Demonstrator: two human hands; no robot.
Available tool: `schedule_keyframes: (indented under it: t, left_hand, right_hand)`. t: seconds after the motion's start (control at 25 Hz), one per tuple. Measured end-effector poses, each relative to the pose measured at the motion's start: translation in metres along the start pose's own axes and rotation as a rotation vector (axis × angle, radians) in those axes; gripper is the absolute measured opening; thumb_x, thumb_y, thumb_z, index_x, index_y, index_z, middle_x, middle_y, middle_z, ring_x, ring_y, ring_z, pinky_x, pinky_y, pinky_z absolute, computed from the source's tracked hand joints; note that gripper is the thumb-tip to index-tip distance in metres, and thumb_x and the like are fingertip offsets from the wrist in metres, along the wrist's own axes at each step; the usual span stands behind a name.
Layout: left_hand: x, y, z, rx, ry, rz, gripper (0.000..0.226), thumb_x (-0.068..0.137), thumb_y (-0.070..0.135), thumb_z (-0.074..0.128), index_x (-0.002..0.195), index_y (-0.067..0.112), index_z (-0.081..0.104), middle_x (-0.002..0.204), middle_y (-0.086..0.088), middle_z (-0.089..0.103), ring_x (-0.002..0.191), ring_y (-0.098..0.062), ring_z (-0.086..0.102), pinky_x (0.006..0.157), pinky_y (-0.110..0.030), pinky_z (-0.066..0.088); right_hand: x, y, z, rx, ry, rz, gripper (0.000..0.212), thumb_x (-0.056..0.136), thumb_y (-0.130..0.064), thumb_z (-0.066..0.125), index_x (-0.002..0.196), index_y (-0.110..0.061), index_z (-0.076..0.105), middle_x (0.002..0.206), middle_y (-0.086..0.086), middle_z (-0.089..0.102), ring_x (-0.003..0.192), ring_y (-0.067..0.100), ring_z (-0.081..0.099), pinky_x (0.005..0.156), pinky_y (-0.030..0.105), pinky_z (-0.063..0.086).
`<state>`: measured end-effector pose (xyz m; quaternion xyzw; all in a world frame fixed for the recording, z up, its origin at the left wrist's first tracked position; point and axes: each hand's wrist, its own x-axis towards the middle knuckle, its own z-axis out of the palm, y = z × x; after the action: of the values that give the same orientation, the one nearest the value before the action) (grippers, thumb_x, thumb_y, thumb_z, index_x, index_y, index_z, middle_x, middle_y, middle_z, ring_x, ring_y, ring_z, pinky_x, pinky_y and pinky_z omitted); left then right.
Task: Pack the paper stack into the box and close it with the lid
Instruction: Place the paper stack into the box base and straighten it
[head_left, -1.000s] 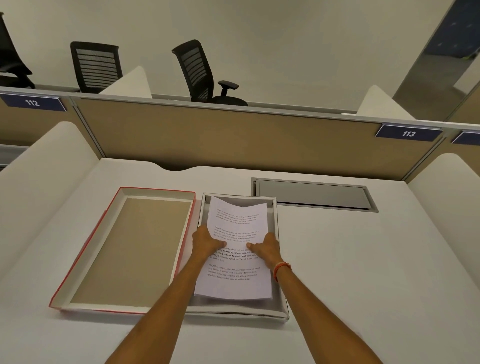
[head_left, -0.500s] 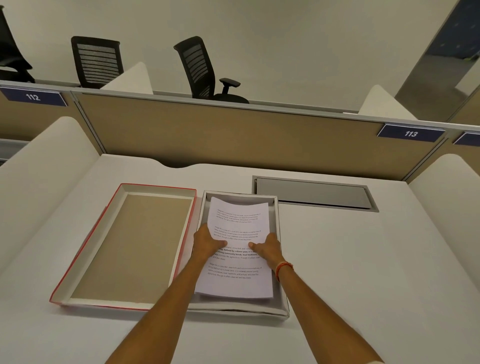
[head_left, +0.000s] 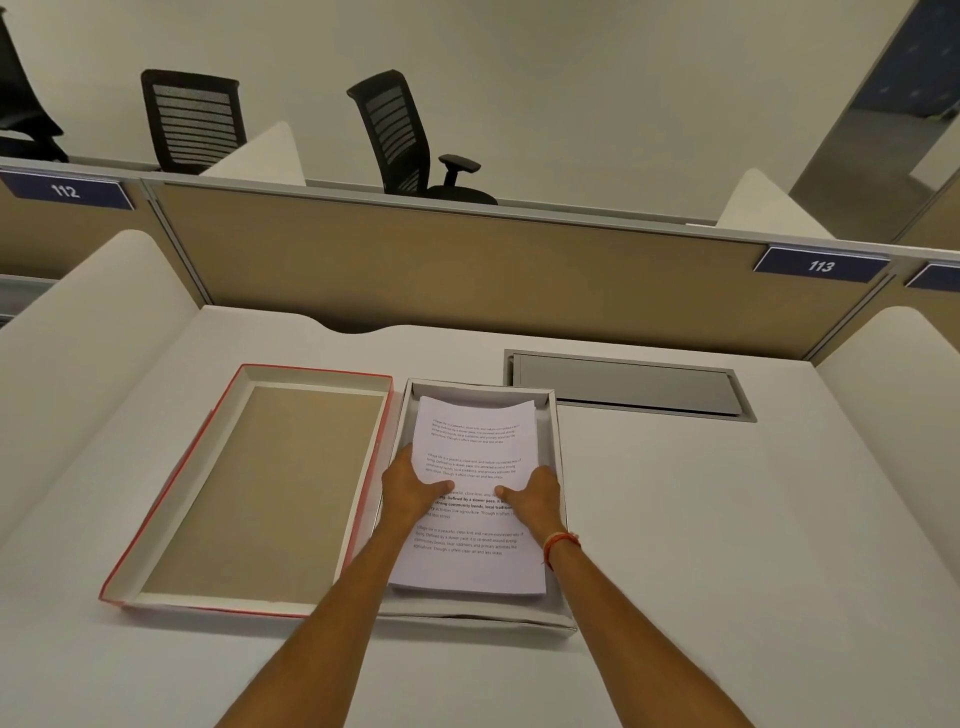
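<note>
A white paper stack (head_left: 470, 564) with printed text lies inside the shallow grey box (head_left: 553, 431) at the desk's middle. My left hand (head_left: 410, 486) grips the stack's left edge, thumb on top. My right hand (head_left: 535, 499) grips its right edge, thumb also on the top sheet. The stack's far end bows slightly upward near the box's far wall. The red-edged lid (head_left: 182, 486) lies upside down just left of the box, its brown inner face showing.
A grey cable hatch (head_left: 628, 387) is set into the white desk (head_left: 727, 545) behind the box on the right. White side dividers (head_left: 78, 338) flank the desk, and a tan partition (head_left: 493, 275) closes the back. Black office chairs stand beyond.
The stack has settled a little lower and farther into the box, with both hands still on its edges. The view has shifted slightly.
</note>
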<state>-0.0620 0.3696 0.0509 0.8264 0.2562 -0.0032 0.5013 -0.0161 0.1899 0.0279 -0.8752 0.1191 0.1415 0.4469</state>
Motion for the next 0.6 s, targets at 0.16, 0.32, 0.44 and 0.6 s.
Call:
schedule_keyframes:
  t: [0.16, 0.32, 0.44, 0.6]
  left_hand:
    - [0.000, -0.003, -0.001, 0.009, 0.010, 0.005, 0.074, 0.066, 0.022, 0.088, 0.128, 0.010, 0.050, 0.129, -0.014, 0.061, 0.114, -0.031, 0.060, 0.095, -0.043, 0.051]
    - [-0.001, -0.003, 0.000, 0.004, 0.006, 0.006, 0.073, 0.066, 0.020, 0.087, 0.128, 0.008, 0.049, 0.129, -0.014, 0.061, 0.115, -0.032, 0.060, 0.095, -0.044, 0.051]
    - [-0.001, -0.003, 0.000, 0.007, 0.001, 0.011, 0.074, 0.068, 0.020, 0.087, 0.129, 0.009, 0.047, 0.130, -0.015, 0.060, 0.116, -0.032, 0.058, 0.096, -0.044, 0.050]
    - [-0.003, -0.003, 0.002, 0.010, -0.003, 0.015, 0.076, 0.069, 0.021, 0.086, 0.131, 0.009, 0.044, 0.131, -0.014, 0.058, 0.119, -0.033, 0.056, 0.099, -0.046, 0.048]
  right_hand:
    - [-0.007, 0.002, 0.000, 0.100, 0.058, -0.009, 0.058, 0.070, -0.015, 0.086, 0.114, -0.002, 0.051, 0.119, 0.016, 0.062, 0.107, 0.030, 0.063, 0.082, 0.031, 0.054]
    - [-0.011, 0.006, -0.005, 0.190, 0.042, -0.012, 0.052, 0.074, -0.005, 0.081, 0.118, -0.006, 0.052, 0.120, 0.013, 0.063, 0.102, 0.025, 0.063, 0.086, 0.035, 0.056]
    - [-0.011, 0.007, -0.009, 0.203, 0.008, 0.001, 0.053, 0.075, 0.002, 0.077, 0.121, -0.007, 0.051, 0.121, 0.014, 0.062, 0.096, 0.021, 0.059, 0.082, 0.030, 0.054]
    - [-0.010, 0.007, -0.016, 0.208, -0.067, 0.025, 0.060, 0.074, 0.007, 0.074, 0.125, -0.007, 0.046, 0.122, 0.011, 0.058, 0.109, 0.029, 0.060, 0.091, 0.038, 0.054]
